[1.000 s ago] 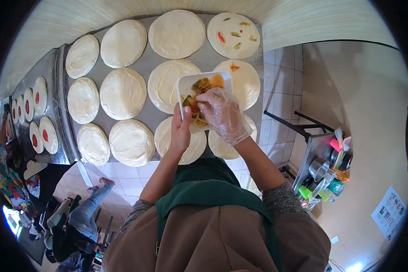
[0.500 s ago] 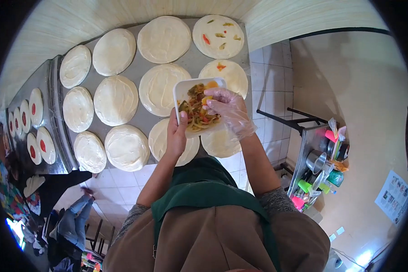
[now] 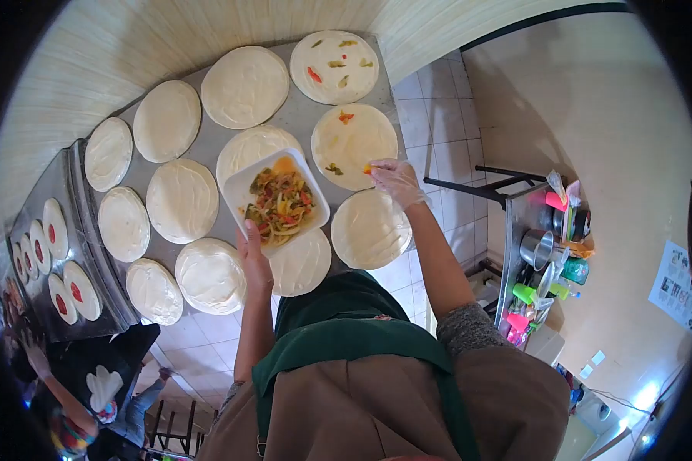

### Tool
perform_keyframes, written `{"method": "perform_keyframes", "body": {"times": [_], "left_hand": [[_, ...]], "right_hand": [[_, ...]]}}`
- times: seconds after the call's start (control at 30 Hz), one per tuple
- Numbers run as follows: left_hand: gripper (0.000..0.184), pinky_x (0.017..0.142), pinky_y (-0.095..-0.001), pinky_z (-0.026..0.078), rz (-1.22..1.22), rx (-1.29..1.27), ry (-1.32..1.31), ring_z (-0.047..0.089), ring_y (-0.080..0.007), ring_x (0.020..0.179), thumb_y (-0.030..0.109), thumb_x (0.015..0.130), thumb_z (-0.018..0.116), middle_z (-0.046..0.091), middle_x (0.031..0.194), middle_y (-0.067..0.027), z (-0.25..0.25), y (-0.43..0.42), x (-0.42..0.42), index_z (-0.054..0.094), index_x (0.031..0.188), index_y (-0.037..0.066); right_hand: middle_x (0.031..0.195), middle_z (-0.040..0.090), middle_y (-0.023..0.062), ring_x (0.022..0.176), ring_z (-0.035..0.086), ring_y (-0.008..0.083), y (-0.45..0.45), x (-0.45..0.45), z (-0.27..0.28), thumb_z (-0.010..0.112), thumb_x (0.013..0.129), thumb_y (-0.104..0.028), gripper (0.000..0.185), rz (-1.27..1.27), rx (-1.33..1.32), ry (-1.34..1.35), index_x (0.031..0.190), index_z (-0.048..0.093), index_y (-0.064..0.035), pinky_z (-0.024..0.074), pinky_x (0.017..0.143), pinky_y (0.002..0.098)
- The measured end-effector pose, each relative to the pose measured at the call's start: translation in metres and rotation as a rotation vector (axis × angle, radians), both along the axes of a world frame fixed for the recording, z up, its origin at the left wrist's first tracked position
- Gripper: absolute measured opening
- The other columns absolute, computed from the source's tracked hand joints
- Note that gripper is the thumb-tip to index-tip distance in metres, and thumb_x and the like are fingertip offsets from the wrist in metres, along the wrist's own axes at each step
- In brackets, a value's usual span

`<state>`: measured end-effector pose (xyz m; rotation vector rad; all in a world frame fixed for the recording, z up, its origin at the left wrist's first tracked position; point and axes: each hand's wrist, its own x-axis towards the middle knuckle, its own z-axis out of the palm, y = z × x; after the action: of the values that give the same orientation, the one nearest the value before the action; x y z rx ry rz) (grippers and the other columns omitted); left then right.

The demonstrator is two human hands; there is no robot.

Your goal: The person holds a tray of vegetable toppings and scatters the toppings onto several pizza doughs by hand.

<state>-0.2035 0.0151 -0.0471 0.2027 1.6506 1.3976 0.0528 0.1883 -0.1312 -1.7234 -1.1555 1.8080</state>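
My bare left hand (image 3: pixel 255 265) grips a white rectangular tub (image 3: pixel 321 219) by its near edge. Inside the tub lie cut peppers and other vegetable strips (image 3: pixel 281 201) in red, yellow and green. In a clear plastic glove, my right hand (image 3: pixel 401 184) pinches a small orange-red pepper piece (image 3: pixel 370 169) over the right edge of a pale dough round (image 3: pixel 361 138). That round carries a red piece near its top and a green one at lower left. Above it, another dough round (image 3: pixel 334 65) has several pepper pieces on it. A plain, cream-spread round (image 3: pixel 371 229) sits just below my right hand.
Several more pale rounds (image 3: pixel 181 200) fill the metal table (image 3: pixel 288 115). At left, a second metal surface (image 3: pixel 100 307) holds smaller rounds with red centres, near another person's arm (image 3: pixel 65 399). A side table with a metal pot (image 3: pixel 537 247) stands at right.
My right hand has left the tub and moved right and down with a pepper piece. The tub has shifted left and down with my left hand. A green piece now shows on the second round.
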Motion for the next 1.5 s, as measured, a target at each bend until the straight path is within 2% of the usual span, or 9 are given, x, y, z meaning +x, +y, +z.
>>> {"method": "perform_keyframes", "body": {"times": [0.3,0.37,0.47,0.57,0.87,0.97,1.07,1.2,1.5], "left_hand": [[0.061,0.1,-0.0366,0.038,0.003,0.1,-0.104,0.046,-0.0213,0.119,0.041,0.094,0.052,0.046,0.13,-0.0125,-0.015,-0.01,-0.012,0.035,0.135,-0.001],[0.06,0.101,-0.0348,0.035,0.004,0.091,-0.089,0.046,-0.0212,0.117,0.042,0.096,0.047,0.047,0.128,-0.0135,-0.013,-0.009,-0.01,0.036,0.135,-0.002],[0.059,0.099,-0.0363,0.038,0.033,0.117,-0.157,0.049,-0.0224,0.116,0.04,0.095,0.05,0.049,0.127,-0.0137,-0.017,-0.014,-0.011,0.036,0.134,-0.001],[0.059,0.099,-0.0342,0.037,0.029,0.123,-0.163,0.047,-0.0209,0.116,0.041,0.096,0.048,0.049,0.126,-0.013,-0.017,-0.015,-0.009,0.037,0.134,-0.001],[0.06,0.096,-0.0356,0.04,-0.044,0.048,-0.055,0.05,-0.0206,0.112,0.043,0.094,0.05,0.048,0.125,-0.012,-0.038,-0.022,-0.01,0.038,0.133,0.0],[0.06,0.098,-0.0318,0.031,-0.121,-0.163,0.199,0.045,-0.0169,0.109,0.048,0.095,0.047,0.051,0.117,-0.0089,-0.038,-0.028,-0.016,0.043,0.129,-0.001],[0.056,0.099,-0.0315,0.03,-0.19,-0.079,0.13,0.044,-0.0169,0.111,0.044,0.097,0.043,0.051,0.118,-0.0097,-0.01,-0.006,-0.006,0.044,0.129,-0.001],[0.05,0.099,-0.0314,0.034,-0.216,0.151,0.05,0.045,-0.0181,0.114,0.036,0.1,0.04,0.051,0.124,-0.0121,-0.004,0.014,0.009,0.04,0.132,-0.001],[0.042,0.092,-0.0297,0.038,-0.335,0.179,0.085,0.048,-0.015,0.103,0.035,0.1,0.039,0.054,0.111,-0.0082,0.012,0.032,0.021,0.044,0.126,0.002]], "right_hand": [[0.089,0.069,0.0142,0.083,0.066,0.0277,-0.009,-0.011,-0.025,0.071,0.073,-0.028,0.025,0.201,0.384,-0.638,0.088,0.07,-0.0075,0.0506,0.074,0.0379],[0.088,0.069,0.0147,0.084,0.066,0.029,-0.008,-0.014,-0.011,0.07,0.073,-0.028,0.023,0.22,0.379,-0.73,0.083,0.07,-0.0071,0.0505,0.076,0.0384],[0.088,0.069,0.0147,0.083,0.066,0.028,-0.004,0.001,-0.021,0.069,0.072,-0.027,0.023,0.242,0.448,-0.646,0.083,0.07,-0.0069,0.0507,0.075,0.0377],[0.088,0.069,0.014,0.083,0.066,0.0274,0.002,0.01,-0.005,0.067,0.072,-0.026,0.022,0.118,0.264,-0.468,0.084,0.07,-0.0072,0.0503,0.077,0.0372],[0.082,0.067,0.0138,0.08,0.065,0.0285,-0.012,-0.024,-0.006,0.066,0.074,-0.023,0.021,0.289,0.622,-0.648,0.085,0.068,-0.0047,0.0507,0.073,0.0343],[0.083,0.067,0.014,0.081,0.064,0.0304,-0.02,-0.058,0.067,0.064,0.078,-0.017,0.014,0.098,0.648,-0.434,0.083,0.067,-0.0044,0.0502,0.074,0.0358],[0.085,0.066,0.0137,0.081,0.063,0.0306,-0.036,-0.088,0.114,0.063,0.08,-0.014,0.011,0.225,0.767,-0.182,0.085,0.065,-0.0045,0.05,0.073,0.0374],[0.088,0.063,0.0134,0.083,0.061,0.0318,-0.048,-0.106,0.122,0.064,0.078,-0.01,0.016,0.498,0.872,-0.247,0.094,0.064,-0.0058,0.0486,0.075,0.0412],[0.089,0.058,0.0131,0.089,0.057,0.0313,-0.051,-0.112,0.139,0.066,0.072,-0.009,0.016,0.582,1.105,-0.253,0.087,0.062,-0.0062,0.0469,0.076,0.0413]]}}
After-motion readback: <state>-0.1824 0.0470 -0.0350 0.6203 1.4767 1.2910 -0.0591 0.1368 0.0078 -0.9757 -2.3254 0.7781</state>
